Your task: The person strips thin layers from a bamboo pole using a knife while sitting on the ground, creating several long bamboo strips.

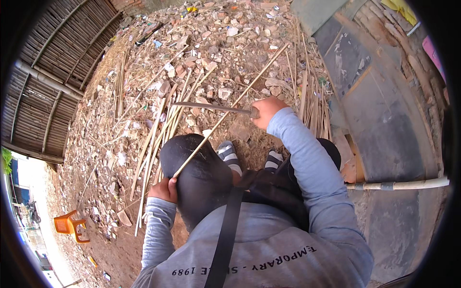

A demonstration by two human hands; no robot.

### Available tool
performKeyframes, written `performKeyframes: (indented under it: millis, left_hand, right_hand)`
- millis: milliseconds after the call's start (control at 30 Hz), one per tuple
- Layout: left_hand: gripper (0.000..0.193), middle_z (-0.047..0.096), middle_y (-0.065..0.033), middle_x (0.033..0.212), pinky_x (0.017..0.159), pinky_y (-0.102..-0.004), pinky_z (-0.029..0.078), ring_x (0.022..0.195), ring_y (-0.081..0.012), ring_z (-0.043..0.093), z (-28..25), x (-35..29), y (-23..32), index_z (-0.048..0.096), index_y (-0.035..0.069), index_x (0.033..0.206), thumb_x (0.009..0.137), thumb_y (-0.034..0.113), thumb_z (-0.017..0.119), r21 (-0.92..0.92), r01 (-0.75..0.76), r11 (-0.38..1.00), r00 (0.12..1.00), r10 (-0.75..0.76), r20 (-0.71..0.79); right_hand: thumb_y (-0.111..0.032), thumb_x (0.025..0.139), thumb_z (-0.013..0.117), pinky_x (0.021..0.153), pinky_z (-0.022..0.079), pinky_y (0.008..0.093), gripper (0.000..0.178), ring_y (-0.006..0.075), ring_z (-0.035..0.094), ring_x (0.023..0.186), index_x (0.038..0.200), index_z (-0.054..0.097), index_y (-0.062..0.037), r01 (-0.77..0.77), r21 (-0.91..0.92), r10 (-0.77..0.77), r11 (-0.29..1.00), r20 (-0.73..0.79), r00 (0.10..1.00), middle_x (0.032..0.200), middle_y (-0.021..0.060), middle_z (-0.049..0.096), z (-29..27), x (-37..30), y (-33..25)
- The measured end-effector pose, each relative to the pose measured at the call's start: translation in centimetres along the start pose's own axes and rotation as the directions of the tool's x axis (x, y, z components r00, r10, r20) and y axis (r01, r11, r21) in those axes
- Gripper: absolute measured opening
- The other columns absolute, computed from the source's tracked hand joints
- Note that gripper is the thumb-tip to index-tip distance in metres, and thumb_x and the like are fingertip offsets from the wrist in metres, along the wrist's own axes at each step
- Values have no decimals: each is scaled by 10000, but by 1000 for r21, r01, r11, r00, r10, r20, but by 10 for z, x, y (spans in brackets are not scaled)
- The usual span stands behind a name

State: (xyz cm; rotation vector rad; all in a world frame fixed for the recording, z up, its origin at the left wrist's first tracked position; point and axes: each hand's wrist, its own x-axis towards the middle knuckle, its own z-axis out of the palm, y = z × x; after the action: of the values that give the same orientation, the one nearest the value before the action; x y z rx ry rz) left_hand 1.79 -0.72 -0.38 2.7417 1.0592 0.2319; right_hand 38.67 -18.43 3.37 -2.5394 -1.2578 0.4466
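One ribbed cane wall (53, 81) bounds the left edge of the rubble-strewn ground (122, 247); a smooth orange plastic chair (71, 224) sits toward the ground's lower-left corner. Loose strips (153, 146), thin, pale and fibrous, lie beside the left knee (206, 168). The left hand (164, 190) has its grip closed around the lower end of a pale strip (219, 124), whose long, straight axis runs up and rightward, away from that grip, above the knee. A knife (211, 106), dull and narrow, crosses it, pointing left; contact cannot be told. Right of the crossing, the right hand (270, 113) clenches the handle, nearer mid-strip. More strips (314, 110) and flat, scuffed dark sheets (389, 115) fill the ground's right edge.
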Motion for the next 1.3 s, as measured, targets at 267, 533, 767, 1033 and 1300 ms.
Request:
performKeyframes:
  millis: [267, 533, 767, 1033, 1300]
  left_hand:
    - [494, 604, -234, 668, 589, -527, 455, 650, -454, 584, -15, 9, 5, 605, 49, 757, 956, 454, 403, 17, 32, 999, 991, -34, 127]
    - [473, 599, -244, 690, 604, -523, 447, 673, -458, 580, -13, 14, 8, 616, 38, 786, 960, 426, 410, -39, 49, 998, 983, -41, 178]
    - [468, 597, -250, 698, 616, -518, 448, 685, -461, 580, -7, 12, -6, 622, 32, 808, 961, 424, 418, -138, 23, 990, 987, -1, 161]
    - [523, 575, -225, 623, 572, -465, 442, 618, -418, 583, -18, 14, 0, 581, 9, 721, 907, 493, 515, -132, 119, 984, 960, -80, 269]
    - [544, 553, -202, 569, 519, -442, 425, 549, -377, 573, -21, 17, 3, 568, 10, 685, 855, 526, 589, -146, 49, 988, 975, -16, 223]
  right_hand:
    - [-327, 717, 698, 856, 499, 394, 483, 340, 639, 941, 1106, 642, -46, -117, 85, 118, 989, -13, 993, 1009, 194, 667, 26, 31, 47]
    - [-339, 701, 714, 793, 511, 414, 341, 346, 642, 849, 924, 663, -86, -37, 133, 43, 990, -38, 998, 853, 162, 670, 40, 29, 43]
    - [-334, 730, 699, 794, 512, 402, 374, 316, 656, 833, 1001, 648, -80, 58, 94, -60, 994, 17, 998, 856, 148, 677, 25, 19, 14]
    - [-318, 736, 689, 764, 509, 403, 311, 330, 649, 836, 929, 651, -78, 24, 128, -21, 991, -22, 1000, 851, 149, 669, 28, 19, 10]
    - [-332, 724, 702, 805, 513, 403, 448, 346, 647, 885, 1049, 653, -28, -129, 173, 151, 976, -120, 981, 937, 203, 668, 38, 33, 43]
